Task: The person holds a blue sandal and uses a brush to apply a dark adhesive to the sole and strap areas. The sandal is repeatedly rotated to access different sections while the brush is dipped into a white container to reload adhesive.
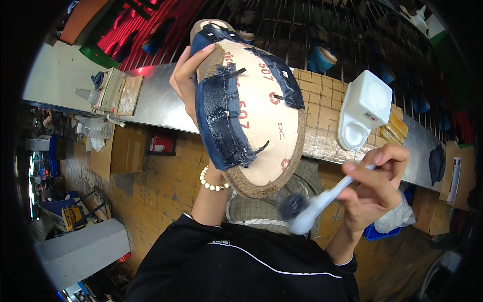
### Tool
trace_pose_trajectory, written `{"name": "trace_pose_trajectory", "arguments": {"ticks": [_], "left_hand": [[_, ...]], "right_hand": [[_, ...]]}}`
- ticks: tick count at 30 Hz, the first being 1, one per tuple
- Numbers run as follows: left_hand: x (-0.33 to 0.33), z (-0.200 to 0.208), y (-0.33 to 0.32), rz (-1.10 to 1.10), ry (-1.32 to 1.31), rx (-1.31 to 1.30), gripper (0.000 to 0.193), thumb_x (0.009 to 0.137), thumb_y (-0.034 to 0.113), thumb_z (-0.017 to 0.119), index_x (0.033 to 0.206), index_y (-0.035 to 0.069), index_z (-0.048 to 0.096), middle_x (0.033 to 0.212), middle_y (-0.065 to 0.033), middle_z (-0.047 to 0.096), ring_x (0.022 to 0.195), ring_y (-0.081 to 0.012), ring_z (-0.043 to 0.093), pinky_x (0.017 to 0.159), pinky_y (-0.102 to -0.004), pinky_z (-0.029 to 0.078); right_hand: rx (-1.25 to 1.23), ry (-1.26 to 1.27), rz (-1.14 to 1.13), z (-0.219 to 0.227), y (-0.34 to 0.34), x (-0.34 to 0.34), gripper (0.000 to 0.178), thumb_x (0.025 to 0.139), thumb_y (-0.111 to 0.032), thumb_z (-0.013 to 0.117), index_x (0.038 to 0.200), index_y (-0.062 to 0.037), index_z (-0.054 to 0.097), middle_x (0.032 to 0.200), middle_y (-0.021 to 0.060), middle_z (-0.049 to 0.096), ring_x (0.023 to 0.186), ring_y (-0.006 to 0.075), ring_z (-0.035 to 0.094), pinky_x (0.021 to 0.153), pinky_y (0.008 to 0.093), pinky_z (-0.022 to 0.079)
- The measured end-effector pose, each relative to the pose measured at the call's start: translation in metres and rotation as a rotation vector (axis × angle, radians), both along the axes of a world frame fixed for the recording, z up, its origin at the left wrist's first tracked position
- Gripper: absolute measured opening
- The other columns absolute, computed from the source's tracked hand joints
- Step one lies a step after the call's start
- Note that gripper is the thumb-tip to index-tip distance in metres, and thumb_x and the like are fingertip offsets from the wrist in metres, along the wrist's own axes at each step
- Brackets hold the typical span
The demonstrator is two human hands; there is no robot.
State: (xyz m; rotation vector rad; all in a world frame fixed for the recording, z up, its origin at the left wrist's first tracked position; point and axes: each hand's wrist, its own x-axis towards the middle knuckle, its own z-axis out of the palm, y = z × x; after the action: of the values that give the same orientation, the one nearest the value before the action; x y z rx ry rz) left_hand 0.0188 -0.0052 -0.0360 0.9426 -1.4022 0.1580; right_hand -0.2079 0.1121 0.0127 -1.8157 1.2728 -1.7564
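Held up in front of me is a sandal [271,126] with its underside facing me: a pale insole board with red print, a brown cork-like rim and dark blue strap ends folded onto the board. My left hand [186,80] is closed around its left side; part of the hand is hidden behind it. Between the fingers and thumb of my right hand [377,189] is the white handle of a brush [322,201]. Its dark bristle head, slightly blurred, points left, just below and apart from the sandal's near end.
A white plastic container with a round cup [354,135] stands on a cardboard-covered part of the metal bench [166,98]. A yellow block [394,132] lies beside it. Behind the bench, a barred rack [282,35] carries blue shoes. Cardboard boxes [128,148] and a blue crate [380,232] are below.
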Motion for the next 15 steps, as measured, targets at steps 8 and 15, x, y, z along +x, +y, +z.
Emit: {"name": "trace_pose_trajectory", "arguments": {"ticks": [8,15], "left_hand": [[-0.001,0.001,-0.010,-0.076,0.029,0.055,0.044,0.085,0.028,0.072,0.120,0.006,0.057,0.129,-0.0139,0.050,0.131,-0.0293,0.040,0.110,-0.0434,0.036],[-0.008,0.000,-0.006,-0.121,0.045,0.080,0.042,0.084,0.026,0.073,0.119,0.008,0.057,0.129,-0.0157,0.049,0.130,-0.0302,0.042,0.109,-0.0437,0.038]], "right_hand": [[0.044,0.131,-0.069,0.001,-0.003,-0.004,0.047,0.046,-0.036,0.092,0.087,-0.0151,0.081,0.094,0.0014,0.036,0.081,0.0132,0.041,0.061,0.0234,0.034],[0.027,0.114,0.061,-0.002,-0.002,-0.011,0.046,0.047,-0.034,0.093,0.087,-0.0138,0.081,0.094,0.0023,0.038,0.080,0.0129,0.042,0.060,0.0223,0.031]]}}
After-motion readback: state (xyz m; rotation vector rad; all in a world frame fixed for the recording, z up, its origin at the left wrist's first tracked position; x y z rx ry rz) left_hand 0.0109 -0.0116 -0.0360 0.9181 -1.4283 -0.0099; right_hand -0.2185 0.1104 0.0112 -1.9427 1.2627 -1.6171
